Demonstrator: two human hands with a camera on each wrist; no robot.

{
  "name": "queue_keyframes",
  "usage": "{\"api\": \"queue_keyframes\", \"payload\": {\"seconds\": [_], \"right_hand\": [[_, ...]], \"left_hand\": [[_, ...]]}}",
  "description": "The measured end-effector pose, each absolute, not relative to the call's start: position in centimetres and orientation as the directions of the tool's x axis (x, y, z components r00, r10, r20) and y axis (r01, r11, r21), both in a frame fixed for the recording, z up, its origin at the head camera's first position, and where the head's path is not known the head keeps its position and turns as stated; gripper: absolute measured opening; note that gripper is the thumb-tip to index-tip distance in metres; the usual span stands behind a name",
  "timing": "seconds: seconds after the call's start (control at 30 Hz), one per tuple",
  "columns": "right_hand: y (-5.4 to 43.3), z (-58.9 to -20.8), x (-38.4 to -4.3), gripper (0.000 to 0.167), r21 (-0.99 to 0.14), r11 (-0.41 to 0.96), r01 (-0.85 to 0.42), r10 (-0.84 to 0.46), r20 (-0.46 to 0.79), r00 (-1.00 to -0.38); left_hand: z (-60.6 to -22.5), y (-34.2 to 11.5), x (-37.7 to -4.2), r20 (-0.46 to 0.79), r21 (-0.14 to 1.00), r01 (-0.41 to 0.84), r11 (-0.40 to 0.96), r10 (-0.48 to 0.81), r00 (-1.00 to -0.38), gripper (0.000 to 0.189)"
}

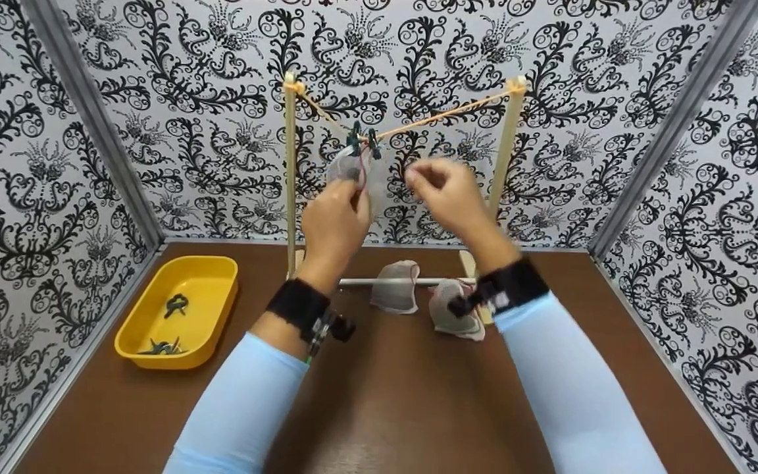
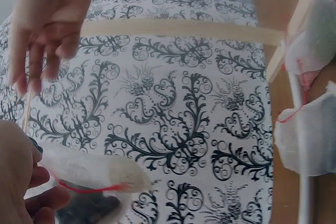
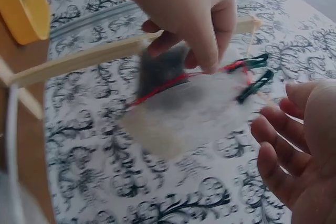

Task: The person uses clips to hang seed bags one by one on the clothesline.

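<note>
White mesh bags with red drawstrings hang from an orange cord [image 1: 445,120] under two dark green clips [image 1: 374,143]. One mesh bag [image 3: 163,74] shows dark contents, and the pale mesh overlapping it has a beige lower end [image 3: 157,135]. My left hand [image 1: 336,214] pinches the dark-filled bag at its red-edged side, thumb in front and fingers partly hidden behind. To the right of the bags, my right hand [image 1: 448,194] is raised near the cord with nothing held. Its fingers are loosely bent, palm toward the clips in the right wrist view.
Wooden posts [image 1: 291,184] hold the cord at both ends. Below, two more mesh bags [image 1: 395,289] lie at a white rod [image 1: 359,282] joining the stand's base. A yellow tray [image 1: 231,289] with several clips [image 1: 176,305] sits at left. Patterned walls enclose the brown table [image 1: 379,421].
</note>
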State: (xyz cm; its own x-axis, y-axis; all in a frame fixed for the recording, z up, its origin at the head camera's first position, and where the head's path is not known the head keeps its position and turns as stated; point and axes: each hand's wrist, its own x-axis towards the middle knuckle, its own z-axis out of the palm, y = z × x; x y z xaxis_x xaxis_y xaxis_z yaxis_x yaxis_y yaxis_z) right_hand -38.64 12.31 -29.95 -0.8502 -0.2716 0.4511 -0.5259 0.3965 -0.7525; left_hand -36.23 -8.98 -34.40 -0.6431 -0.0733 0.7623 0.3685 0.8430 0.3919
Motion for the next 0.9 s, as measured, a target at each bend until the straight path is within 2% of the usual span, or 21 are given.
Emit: {"api": "queue_keyframes", "payload": {"seconds": [0.2, 0.4, 0.5, 0.6, 0.73, 0.83, 0.9], "right_hand": [[12.3, -35.1, -36.2, 0.029, -0.566, 0.556, -0.608, -0.376, 0.481, -0.792], [12.1, -40.0, -33.7, 0.030, -0.633, 0.511, -0.581, -0.348, 0.466, -0.813], [11.2, -42.4, -32.8, 0.036, -0.623, 0.497, -0.604, -0.382, 0.468, -0.797], [10.2, -44.0, -32.0, 0.043, -0.567, 0.500, -0.655, -0.451, 0.475, -0.756], [9.3, -44.9, -30.8, 0.048, -0.482, 0.497, -0.721, -0.557, 0.460, -0.692], [8.6, -45.1, -29.9, 0.050, -0.440, 0.494, -0.750, -0.647, 0.390, -0.655], [8.2, -45.1, -29.4, 0.051, -0.434, 0.483, -0.761, -0.703, 0.326, -0.632]], "left_hand": [[-37.1, -12.3, -34.8, 0.701, 0.500, 0.361, 0.787, -0.123, -0.702, 0.019], [-39.4, -17.3, -33.9, 0.542, 0.665, 0.226, 0.711, -0.252, -0.802, 0.025], [-40.9, -20.1, -33.6, 0.467, 0.706, 0.142, 0.694, -0.306, -0.829, 0.027], [-42.1, -22.7, -33.5, 0.383, 0.706, 0.037, 0.707, -0.338, -0.860, 0.030], [-43.3, -26.8, -33.2, 0.201, 0.660, -0.156, 0.735, -0.373, -0.906, 0.042], [-44.1, -30.4, -32.5, 0.032, 0.583, -0.306, 0.753, -0.397, -0.917, 0.053], [-44.7, -32.6, -31.9, -0.068, 0.518, -0.373, 0.770, -0.397, -0.915, 0.053]]}}
